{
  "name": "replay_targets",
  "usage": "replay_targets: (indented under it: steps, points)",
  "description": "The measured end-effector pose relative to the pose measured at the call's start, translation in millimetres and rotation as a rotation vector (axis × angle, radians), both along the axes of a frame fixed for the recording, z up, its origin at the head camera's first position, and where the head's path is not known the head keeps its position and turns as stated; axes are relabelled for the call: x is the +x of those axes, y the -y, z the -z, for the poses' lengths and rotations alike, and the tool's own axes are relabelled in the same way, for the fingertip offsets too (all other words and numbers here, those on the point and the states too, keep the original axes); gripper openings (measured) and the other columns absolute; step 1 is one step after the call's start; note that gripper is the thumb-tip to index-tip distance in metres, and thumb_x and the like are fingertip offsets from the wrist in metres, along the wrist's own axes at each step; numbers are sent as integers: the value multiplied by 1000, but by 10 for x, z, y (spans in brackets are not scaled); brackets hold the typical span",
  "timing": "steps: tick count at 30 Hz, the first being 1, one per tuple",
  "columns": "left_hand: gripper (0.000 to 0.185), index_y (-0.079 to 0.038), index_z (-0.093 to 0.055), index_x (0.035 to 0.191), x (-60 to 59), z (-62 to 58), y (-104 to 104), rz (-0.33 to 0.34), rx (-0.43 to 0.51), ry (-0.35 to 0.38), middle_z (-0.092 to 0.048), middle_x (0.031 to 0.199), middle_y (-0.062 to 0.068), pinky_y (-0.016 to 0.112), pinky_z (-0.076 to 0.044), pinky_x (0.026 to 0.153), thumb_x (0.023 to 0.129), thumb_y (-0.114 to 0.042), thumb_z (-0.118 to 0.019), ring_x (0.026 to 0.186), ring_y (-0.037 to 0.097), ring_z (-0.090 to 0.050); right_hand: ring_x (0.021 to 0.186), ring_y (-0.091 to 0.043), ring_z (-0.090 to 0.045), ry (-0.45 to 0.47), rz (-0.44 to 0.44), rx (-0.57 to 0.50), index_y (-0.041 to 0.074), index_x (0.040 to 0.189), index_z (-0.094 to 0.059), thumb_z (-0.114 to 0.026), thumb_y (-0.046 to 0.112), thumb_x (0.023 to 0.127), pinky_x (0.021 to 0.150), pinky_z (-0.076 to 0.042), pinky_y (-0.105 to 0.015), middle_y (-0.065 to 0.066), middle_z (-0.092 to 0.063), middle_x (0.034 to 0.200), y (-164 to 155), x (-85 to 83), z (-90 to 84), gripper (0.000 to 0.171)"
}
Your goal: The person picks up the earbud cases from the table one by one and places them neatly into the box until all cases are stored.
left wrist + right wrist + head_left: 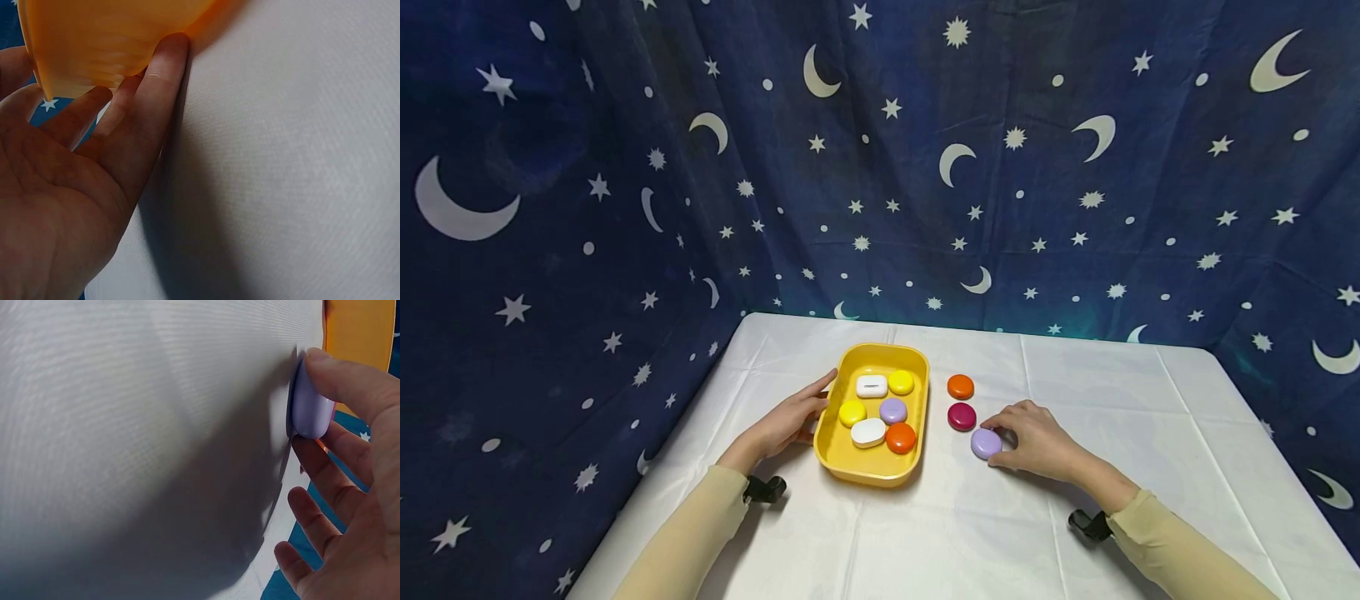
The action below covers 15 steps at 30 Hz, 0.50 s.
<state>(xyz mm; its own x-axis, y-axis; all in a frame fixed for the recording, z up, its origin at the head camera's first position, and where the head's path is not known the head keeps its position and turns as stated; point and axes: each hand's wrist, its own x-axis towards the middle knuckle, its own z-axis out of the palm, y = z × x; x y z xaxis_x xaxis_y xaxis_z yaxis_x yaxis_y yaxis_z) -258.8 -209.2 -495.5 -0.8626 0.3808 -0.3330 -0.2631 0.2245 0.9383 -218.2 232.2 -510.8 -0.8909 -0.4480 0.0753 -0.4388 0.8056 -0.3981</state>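
Right hand [1037,437] pinching a lilac pebble [986,443] between thumb and fingers, flat on the white tablecloth [1075,517], just right of the yellow tray [917,367]. Left hand [790,421] laid against the tray's left wall, fingers straight, gripping nothing. Beyond the lilac pebble, near the tray's right wall: a crimson pebble [962,416], then an orange pebble [960,387].

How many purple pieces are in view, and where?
2. One purple piece lies in the yellow tray, mid-right. The other purple piece sits on the table, pinched by the right hand. None seem hidden.
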Motion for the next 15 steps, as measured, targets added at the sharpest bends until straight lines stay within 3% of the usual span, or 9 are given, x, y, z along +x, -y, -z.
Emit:
replay_targets:
  steps: [6, 15]
  points:
    - [59, -41, -28, 162, 0, -2, -3, 8, -2, -7, -20, 168, 15, 42, -60, 83, 108, -25, -46, 129, 30, -54, 114, -26, -52, 13, 7, 8, 22, 120, -74, -91, 39, 75, 97, -40, -51, 9, -67, 108, 1, 9, -42, 51]
    - [60, -40, -27, 162, 2, -7, 7, 12, 9, -7, -17, 168, 16, 42, -60, 82, 107, -24, -46, 127, 29, -55, 115, -27, -50, -1, 32, -29, 21, 124, -74, -90, 34, 77, 98, -38, -55, 3, -67, 113, 30, -7, -316, 51]
